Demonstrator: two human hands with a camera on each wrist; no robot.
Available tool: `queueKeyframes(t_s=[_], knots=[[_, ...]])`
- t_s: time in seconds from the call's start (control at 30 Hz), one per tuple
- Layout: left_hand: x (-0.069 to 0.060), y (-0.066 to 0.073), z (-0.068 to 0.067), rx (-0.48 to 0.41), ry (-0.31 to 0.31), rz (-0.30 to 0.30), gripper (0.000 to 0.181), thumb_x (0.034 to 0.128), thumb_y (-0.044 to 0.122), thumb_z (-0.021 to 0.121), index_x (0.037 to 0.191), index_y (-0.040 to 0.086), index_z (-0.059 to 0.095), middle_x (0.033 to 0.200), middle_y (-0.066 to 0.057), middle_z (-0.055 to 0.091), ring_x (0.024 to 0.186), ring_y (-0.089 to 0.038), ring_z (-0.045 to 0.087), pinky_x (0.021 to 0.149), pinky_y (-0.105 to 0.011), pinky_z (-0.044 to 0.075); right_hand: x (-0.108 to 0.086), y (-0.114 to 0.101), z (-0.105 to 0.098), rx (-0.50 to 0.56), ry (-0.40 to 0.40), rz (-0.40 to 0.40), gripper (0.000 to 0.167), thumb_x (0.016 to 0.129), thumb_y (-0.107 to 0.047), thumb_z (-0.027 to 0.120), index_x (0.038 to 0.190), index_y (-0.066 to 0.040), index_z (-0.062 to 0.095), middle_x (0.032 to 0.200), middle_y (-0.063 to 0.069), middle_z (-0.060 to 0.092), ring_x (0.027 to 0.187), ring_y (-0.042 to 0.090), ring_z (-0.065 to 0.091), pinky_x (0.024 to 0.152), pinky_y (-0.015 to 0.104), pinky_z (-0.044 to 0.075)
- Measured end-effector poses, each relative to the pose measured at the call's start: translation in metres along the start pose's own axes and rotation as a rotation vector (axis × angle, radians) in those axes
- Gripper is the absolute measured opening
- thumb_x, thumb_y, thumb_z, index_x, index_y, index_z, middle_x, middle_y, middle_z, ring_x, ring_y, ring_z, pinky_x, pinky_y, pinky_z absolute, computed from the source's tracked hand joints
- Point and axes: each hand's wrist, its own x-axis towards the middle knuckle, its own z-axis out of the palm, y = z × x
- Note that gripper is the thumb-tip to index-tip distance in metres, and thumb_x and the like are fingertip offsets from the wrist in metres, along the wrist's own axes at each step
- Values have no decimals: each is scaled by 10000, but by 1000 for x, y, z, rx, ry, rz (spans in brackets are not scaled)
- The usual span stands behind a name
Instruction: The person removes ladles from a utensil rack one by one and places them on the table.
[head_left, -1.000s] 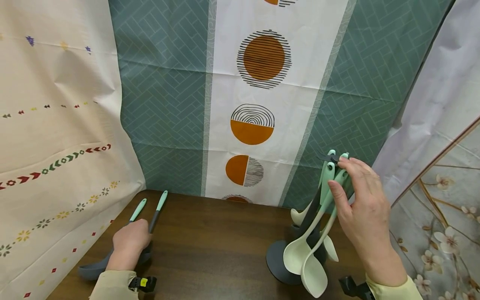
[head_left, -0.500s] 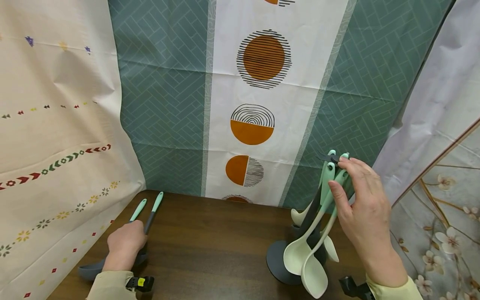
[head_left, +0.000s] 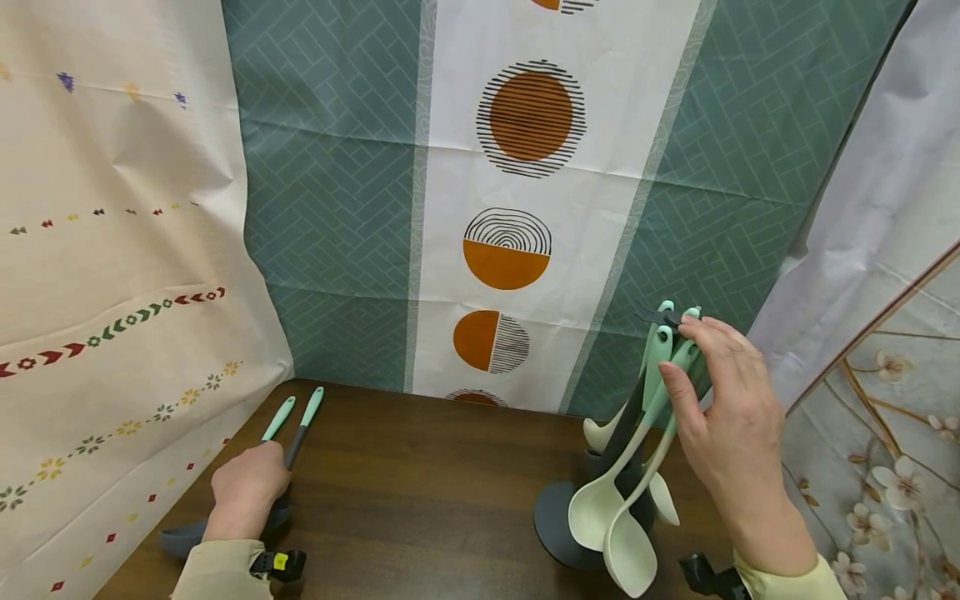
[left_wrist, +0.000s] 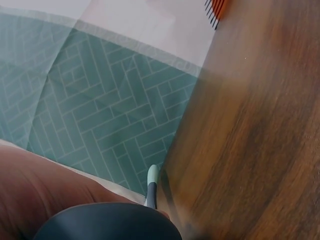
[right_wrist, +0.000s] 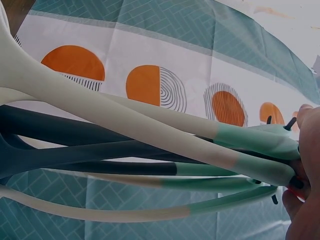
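At the left of the table my left hand [head_left: 249,490] grips a dark grey kitchen utensil with a mint handle [head_left: 312,408]; the hand covers much of its shaft. Its dark rounded end [left_wrist: 107,222] fills the bottom of the left wrist view. Just left of it lies a dark grey ladle [head_left: 183,537] with a mint handle, partly behind the hand. My right hand [head_left: 738,433] holds the top of a dark utensil stand [head_left: 555,529], thumb and fingers round the hooks and handle ends. Cream ladles and spoons [head_left: 630,554] with mint handles [right_wrist: 262,167] hang from the stand.
The brown wooden table [head_left: 420,500] spans between the hands. A green and white patterned cloth [head_left: 337,250] hangs behind it, a cream cloth [head_left: 112,333] stands at the left, and a floral cloth [head_left: 885,467] at the right.
My left hand has shifted slightly left with the utensil, bringing its handle nearer to the other mint handle. My right hand stays at the stand's top.
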Motion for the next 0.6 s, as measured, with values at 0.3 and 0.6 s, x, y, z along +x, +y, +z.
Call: queueKeyframes(t_s=[0.3,0.6], knots=[[3,-7,2,-6,-11,-13,121,1011,104,676,907,43,682,855,-149,660,780,-359,615,687,-551,519,0,0,0,1,-5,1,669,1122,-589,557,1403,4,687,1445,161,701,1384,416,599,1236,345,384],[25,-24,13,-3,-48,-35,110,1008,156,726,956,60,713,911,-177,684,801,-375,635,672,-549,516,0,1,-1,-7,-6,-6,672,1123,-587,555,1410,7,681,1447,172,698,1382,426,600,1240,351,381]])
